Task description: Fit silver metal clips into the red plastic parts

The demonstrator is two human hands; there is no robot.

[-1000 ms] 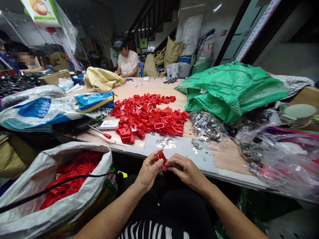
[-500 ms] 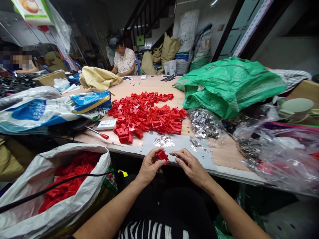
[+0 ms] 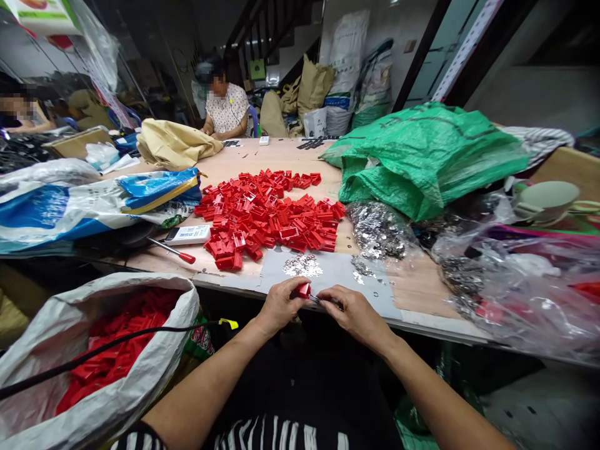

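Between the thumb and fingers of my left hand (image 3: 281,305) is a small red plastic housing (image 3: 304,290). My right hand (image 3: 352,311) pinches a thin metal piece (image 3: 314,299), whose tip meets the right side of the housing. Fingers hide most of that metal piece, so its kind is unclear. Just beyond my hands, a little heap of flat silver metal pieces (image 3: 304,265) lies on a grey sheet (image 3: 332,269). A smaller cluster of metal bits (image 3: 362,267) is to its right. Behind them spreads a large pile of red housings (image 3: 276,215).
An open white sack (image 3: 180,312) of red parts stands at my left, a black cable (image 3: 154,329) across it. A red-tipped tool (image 3: 172,250) lies near a white box (image 3: 188,235). Bagged metal pieces (image 3: 382,228) and a green sack (image 3: 435,156) are right. A person (image 3: 227,106) sits opposite.
My left hand has turned the red housing, and my right hand has come closer, bringing the metal piece from apart to touching it. The whole view has shifted slightly.
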